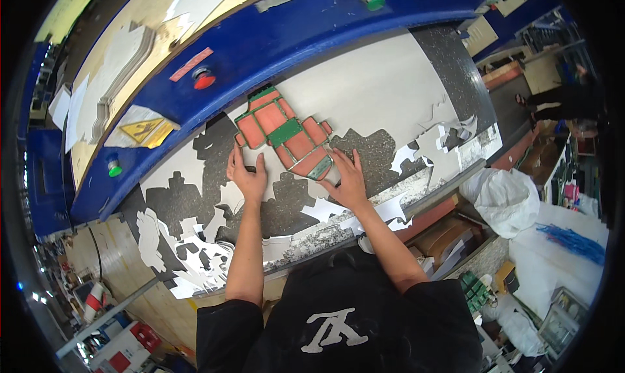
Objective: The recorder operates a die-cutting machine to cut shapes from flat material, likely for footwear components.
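Both grips open — left hand (247,177) and right hand (348,181) flat beside the carton blank (286,135) — paper scraps (195,256) around.

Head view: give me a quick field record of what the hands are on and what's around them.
left hand: flat on the work surface, fingertips at the lower left edge of the die-cut carton blank
right hand: flat, fingers touching the blank's lower right end
die-cut carton blank: orange and green, lying flat and tilted
work surface: grey-white sheet with cut-out holes
paper scraps: white offcuts to the right
blue machine beam: behind, with a red button
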`<state>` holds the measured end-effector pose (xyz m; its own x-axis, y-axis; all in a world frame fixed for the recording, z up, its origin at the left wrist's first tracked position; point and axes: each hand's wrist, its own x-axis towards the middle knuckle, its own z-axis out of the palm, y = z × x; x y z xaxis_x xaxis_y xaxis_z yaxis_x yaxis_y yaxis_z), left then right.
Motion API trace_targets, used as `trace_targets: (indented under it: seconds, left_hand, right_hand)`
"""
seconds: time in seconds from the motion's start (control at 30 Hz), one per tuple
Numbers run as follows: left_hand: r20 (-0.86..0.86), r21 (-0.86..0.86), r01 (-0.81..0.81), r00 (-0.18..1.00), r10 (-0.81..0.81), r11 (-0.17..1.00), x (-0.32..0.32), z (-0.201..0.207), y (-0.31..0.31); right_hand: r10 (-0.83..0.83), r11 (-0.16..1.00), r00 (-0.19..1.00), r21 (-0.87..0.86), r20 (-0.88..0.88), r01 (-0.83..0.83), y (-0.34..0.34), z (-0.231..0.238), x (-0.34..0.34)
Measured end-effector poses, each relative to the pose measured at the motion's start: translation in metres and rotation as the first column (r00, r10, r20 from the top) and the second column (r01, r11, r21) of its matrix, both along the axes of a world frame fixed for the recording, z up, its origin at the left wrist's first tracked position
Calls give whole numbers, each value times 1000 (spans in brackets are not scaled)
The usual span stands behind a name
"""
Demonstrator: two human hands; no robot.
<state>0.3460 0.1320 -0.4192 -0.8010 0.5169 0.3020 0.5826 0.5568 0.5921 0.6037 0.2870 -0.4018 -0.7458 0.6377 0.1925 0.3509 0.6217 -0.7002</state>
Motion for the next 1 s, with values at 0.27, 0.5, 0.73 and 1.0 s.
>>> trace_targets:
  seconds: [0.27, 0.5, 0.73, 1.0]
  left_hand:
    - [-15, 18, 21, 1000, -21, 1000, 0, -3, -5]
    - [7, 2, 35, 999, -35, 999, -2, -4, -1]
    - [46, -24, -34, 998, 35, 999, 1, 15, -2]
    - [126, 75, -67, 990, 58, 995, 2, 27, -7]
  right_hand:
    - [-10, 996, 1000, 85, -21, 11, -8, -9, 1]
    - [8, 993, 1000, 117, -3, -8, -4, -10, 2]
    - [18, 994, 998, 108, 56, -24, -6, -7, -5]
    - [70, 984, 996, 158, 56, -78, -11, -8, -6]
